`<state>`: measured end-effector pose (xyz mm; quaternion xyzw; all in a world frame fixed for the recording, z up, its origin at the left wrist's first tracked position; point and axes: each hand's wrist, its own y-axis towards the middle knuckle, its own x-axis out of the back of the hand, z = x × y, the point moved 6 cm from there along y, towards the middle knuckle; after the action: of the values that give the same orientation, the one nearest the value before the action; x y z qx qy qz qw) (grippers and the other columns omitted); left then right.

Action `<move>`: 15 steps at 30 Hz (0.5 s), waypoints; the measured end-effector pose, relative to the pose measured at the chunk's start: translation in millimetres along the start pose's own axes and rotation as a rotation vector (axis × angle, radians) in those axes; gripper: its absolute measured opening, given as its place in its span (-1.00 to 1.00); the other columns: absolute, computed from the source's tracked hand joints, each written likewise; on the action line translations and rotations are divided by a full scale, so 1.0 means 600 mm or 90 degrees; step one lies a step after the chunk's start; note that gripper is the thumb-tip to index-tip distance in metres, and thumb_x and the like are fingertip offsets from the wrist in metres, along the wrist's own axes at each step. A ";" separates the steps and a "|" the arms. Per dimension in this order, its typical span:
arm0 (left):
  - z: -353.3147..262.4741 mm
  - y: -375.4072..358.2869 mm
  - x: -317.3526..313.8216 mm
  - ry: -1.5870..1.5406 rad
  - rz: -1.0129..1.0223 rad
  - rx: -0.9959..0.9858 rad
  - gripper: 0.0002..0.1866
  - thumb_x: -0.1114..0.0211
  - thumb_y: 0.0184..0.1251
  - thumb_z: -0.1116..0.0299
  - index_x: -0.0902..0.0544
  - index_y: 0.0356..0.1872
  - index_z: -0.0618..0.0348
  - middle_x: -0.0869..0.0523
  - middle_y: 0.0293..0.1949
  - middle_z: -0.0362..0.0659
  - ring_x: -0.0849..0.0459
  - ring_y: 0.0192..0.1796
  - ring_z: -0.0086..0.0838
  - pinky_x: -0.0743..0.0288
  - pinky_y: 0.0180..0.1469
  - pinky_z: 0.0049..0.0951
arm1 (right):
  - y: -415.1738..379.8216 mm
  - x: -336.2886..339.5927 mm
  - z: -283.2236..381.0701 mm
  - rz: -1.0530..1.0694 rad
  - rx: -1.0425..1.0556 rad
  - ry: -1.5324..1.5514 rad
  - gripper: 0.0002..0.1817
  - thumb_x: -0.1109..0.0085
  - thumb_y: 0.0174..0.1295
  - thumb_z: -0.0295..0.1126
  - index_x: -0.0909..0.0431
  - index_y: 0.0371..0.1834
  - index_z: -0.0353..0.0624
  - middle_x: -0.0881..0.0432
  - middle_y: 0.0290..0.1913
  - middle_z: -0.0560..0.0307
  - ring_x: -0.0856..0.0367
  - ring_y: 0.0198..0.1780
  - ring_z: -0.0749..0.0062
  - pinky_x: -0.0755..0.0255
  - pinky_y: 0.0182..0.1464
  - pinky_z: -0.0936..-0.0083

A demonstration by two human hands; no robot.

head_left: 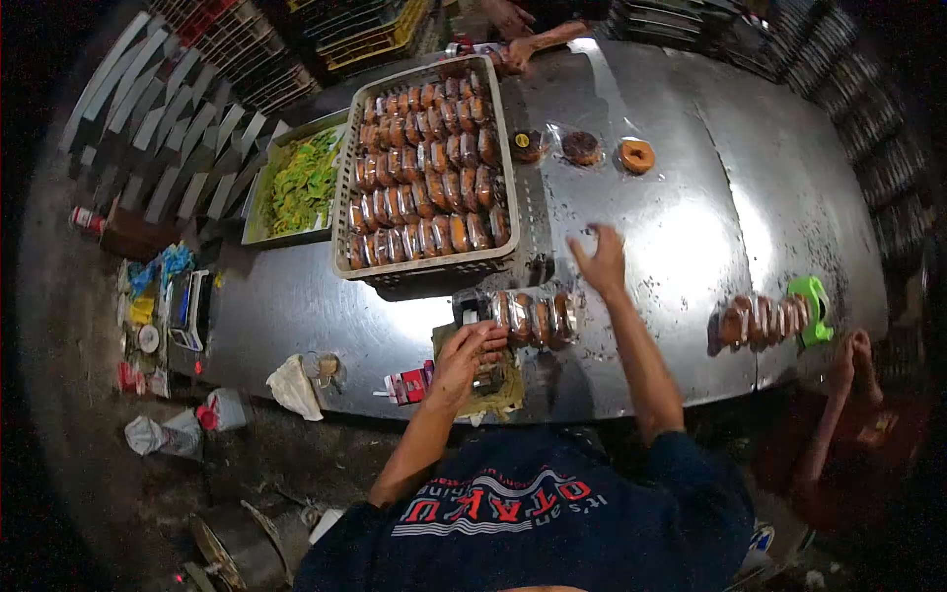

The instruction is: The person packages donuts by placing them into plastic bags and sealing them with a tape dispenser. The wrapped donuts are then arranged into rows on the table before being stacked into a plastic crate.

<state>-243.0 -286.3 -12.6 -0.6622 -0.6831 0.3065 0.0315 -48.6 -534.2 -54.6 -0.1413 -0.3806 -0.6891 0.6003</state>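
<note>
My left hand (466, 363) is closed at the left end of a row of plastic-wrapped doughnuts (540, 321). Beside its fingertips stands a small black device (470, 306); what the fingers grip is hidden. My right hand (600, 262) is raised above the metal table, with thumb and fingers apart and nothing in it. It is up and to the right of the row, not touching it. Behind the row, a pale plastic crate (424, 264) holds several lines of wrapped doughnuts standing on edge.
Single doughnuts (636, 155) lie at the table's back. Another wrapped row (764, 321) rests at the right beside a green holder (812, 311), near another person's hands (854, 360). Left are a tray of yellow-green wrappers (304, 183), a cloth (294, 387) and a red box (406, 385).
</note>
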 end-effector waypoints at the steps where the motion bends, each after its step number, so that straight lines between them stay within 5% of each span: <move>1: -0.001 -0.001 0.001 0.000 -0.015 -0.017 -0.61 -0.02 0.61 0.23 -0.48 0.23 0.31 -0.65 0.13 0.05 -0.64 0.17 -0.26 -0.53 0.16 -0.28 | 0.073 -0.011 -0.020 0.002 0.032 -0.016 -0.37 -0.37 0.17 -0.01 -0.45 0.09 -0.31 -0.52 0.06 -0.24 -0.46 0.17 -0.14 -0.34 0.22 0.02; 7: 0.004 -0.040 0.008 0.064 -0.110 -0.077 -0.65 -0.05 0.60 0.28 -0.48 0.23 0.29 -0.63 0.13 0.03 -0.61 0.20 -0.26 -0.51 0.23 -0.24 | 0.372 -0.128 -0.122 0.124 0.058 -0.238 -0.32 -0.42 0.08 0.02 -0.49 0.21 -0.10 -0.49 0.22 -0.23 -0.50 0.20 -0.15 -0.39 0.22 -0.02; 9: 0.008 -0.058 0.015 0.082 -0.158 -0.089 -0.65 -0.05 0.60 0.28 -0.49 0.23 0.28 -0.64 0.13 0.01 -0.62 0.18 -0.27 -0.51 0.22 -0.25 | 0.381 -0.193 -0.208 0.042 0.200 -0.289 -0.37 -0.37 0.11 0.00 -0.49 0.23 0.00 -0.45 0.27 -0.23 -0.50 0.20 -0.17 -0.40 0.21 -0.02; 11: 0.017 -0.074 0.024 0.046 -0.189 -0.087 -0.65 -0.07 0.59 0.28 -0.49 0.22 0.27 -0.64 0.13 0.00 -0.64 0.16 -0.28 -0.52 0.18 -0.28 | 0.360 -0.180 -0.192 -0.017 0.124 -0.298 -0.40 -0.31 0.14 -0.03 -0.49 0.24 -0.01 -0.45 0.28 -0.22 -0.48 0.23 -0.19 -0.39 0.24 0.00; 14: 0.028 -0.086 0.031 0.021 -0.216 -0.077 -0.66 -0.09 0.57 0.29 -0.50 0.21 0.27 -0.67 0.11 0.01 -0.66 0.14 -0.28 -0.54 0.14 -0.31 | 0.339 -0.230 -0.278 0.312 0.114 -0.459 -0.41 -0.27 0.18 -0.06 -0.48 0.27 -0.01 -0.41 0.32 -0.21 -0.38 0.34 -0.20 -0.28 0.32 -0.05; 15: 0.031 -0.085 0.034 0.013 -0.220 -0.074 -0.65 -0.09 0.56 0.29 -0.51 0.20 0.29 -0.67 0.10 0.03 -0.67 0.13 -0.27 -0.55 0.14 -0.31 | 0.320 -0.197 -0.273 0.228 0.099 -0.449 -0.41 -0.27 0.18 -0.06 -0.48 0.27 -0.01 -0.39 0.33 -0.21 -0.33 0.37 -0.18 -0.24 0.33 -0.08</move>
<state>-299.1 -271.1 -11.4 -0.5390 -0.8028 0.2497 0.0518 202.3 -560.8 -173.3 -0.3877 -0.5835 -0.4518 0.5524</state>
